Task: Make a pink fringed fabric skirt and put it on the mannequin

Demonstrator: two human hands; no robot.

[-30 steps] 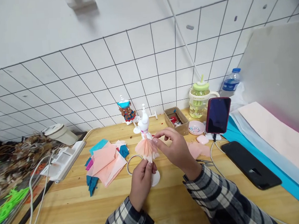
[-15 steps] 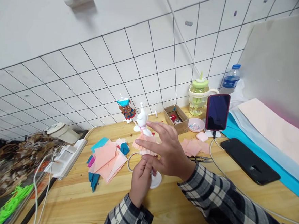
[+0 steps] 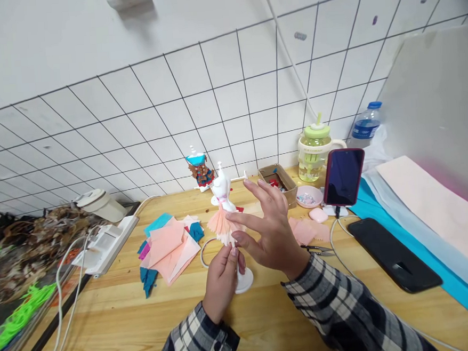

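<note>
A small white mannequin [image 3: 221, 188] on a round base wears a pleated peach paper skirt [image 3: 220, 225] with a pink band at its waist. My left hand [image 3: 222, 275] is closed around the mannequin's stand, just under the skirt's hem. My right hand [image 3: 272, 229] has its fingers spread at the skirt's right side. Its index fingertip and thumb are at the pleats; whether they press on them I cannot tell. Behind stands a second mannequin [image 3: 200, 170] dressed in turquoise, brown and red.
Left lie folded paper sheets [image 3: 166, 241] and a power strip [image 3: 106, 248]. To the right are a cardboard box [image 3: 289, 197], a pink bead dish [image 3: 310, 204], peach paper pieces [image 3: 310, 231], thread snips [image 3: 321, 252], a propped phone [image 3: 344, 176], a black phone [image 3: 395, 255] and a drink jug [image 3: 315, 154].
My right hand has shifted slightly right and away from the mannequin, uncovering more of the skirt. My left hand keeps its hold on the stand. The view has moved slightly.
</note>
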